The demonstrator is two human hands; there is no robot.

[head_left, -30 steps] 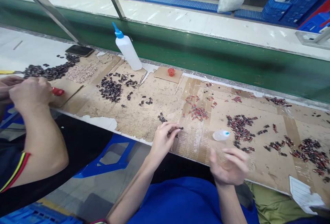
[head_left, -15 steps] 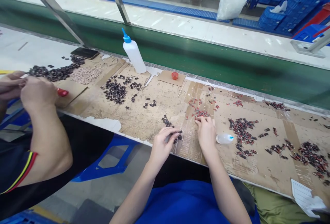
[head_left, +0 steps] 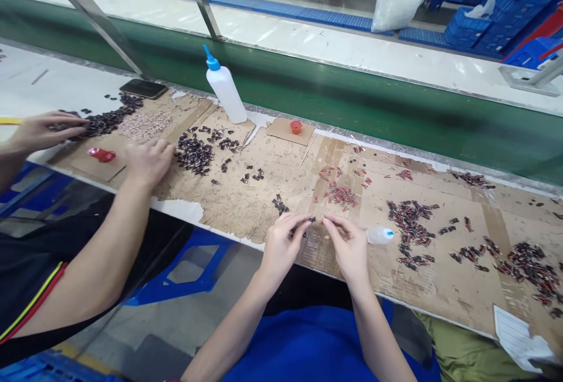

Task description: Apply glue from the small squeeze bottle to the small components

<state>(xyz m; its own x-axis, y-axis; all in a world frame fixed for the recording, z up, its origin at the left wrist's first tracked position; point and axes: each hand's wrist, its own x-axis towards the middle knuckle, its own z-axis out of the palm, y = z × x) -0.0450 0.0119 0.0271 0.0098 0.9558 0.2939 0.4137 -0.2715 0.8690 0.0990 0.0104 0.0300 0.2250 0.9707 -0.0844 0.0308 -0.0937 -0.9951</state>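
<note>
Between the fingertips of my left hand (head_left: pixel 285 240) is a small black part (head_left: pixel 312 219). My right hand (head_left: pixel 347 241) is close beside it, thumb and finger pinched on a tiny red part (head_left: pixel 322 222), which is mostly covered. Several black parts (head_left: pixel 280 205) lie just beyond my left hand. A pile of small red parts (head_left: pixel 343 195) sits beyond my right hand. To the right of that hand a small clear bottle with a blue tip (head_left: pixel 380 235) lies on its side. Farther right is a pile of black-and-red pieces (head_left: pixel 411 223).
A tall white squeeze bottle (head_left: pixel 227 93) stands at the back beside a heap of black parts (head_left: pixel 194 154). A red cap (head_left: pixel 296 127) sits on a cardboard piece. At left, a co-worker's hands (head_left: pixel 149 162) reach over the table near a phone (head_left: pixel 143 89). A green belt (head_left: pixel 281 85) runs behind.
My right hand has drawn back from the red pile toward my left hand, with a tiny red part. The co-worker's hands have separated, one moving right onto the cardboard.
</note>
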